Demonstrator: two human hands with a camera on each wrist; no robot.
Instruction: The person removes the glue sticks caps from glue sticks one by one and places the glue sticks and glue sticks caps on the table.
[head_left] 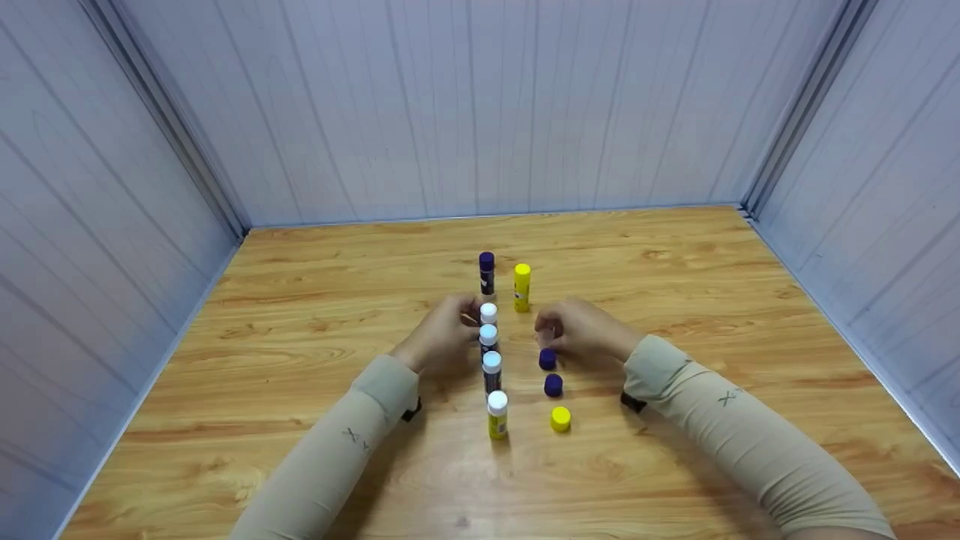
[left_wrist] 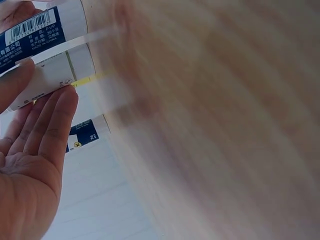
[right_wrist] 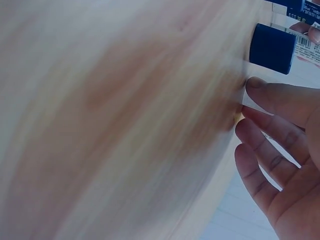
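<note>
Glue sticks stand upright in a row down the table. My left hand [head_left: 441,331] is beside the farthest white-topped glue stick [head_left: 488,310]. In the left wrist view, thumb and fingers hold this white-labelled stick by its sides, low on the table. Opposite, my right hand [head_left: 589,327] has its thumb and forefinger around a small pale cap [head_left: 546,339], partly hidden by the fingers. Just nearer stands a dark blue cap [head_left: 547,359], also close to the thumb in the right wrist view. White tops show on the nearer blue glue sticks [head_left: 492,375] and yellow glue stick [head_left: 497,424].
Another dark blue cap [head_left: 553,385] and a yellow cap [head_left: 560,419] stand in line nearer the person. Behind the hands are a dark blue glue stick [head_left: 487,274] and a yellow one [head_left: 522,289], both capped. Pale panel walls [head_left: 495,112] enclose the wooden table.
</note>
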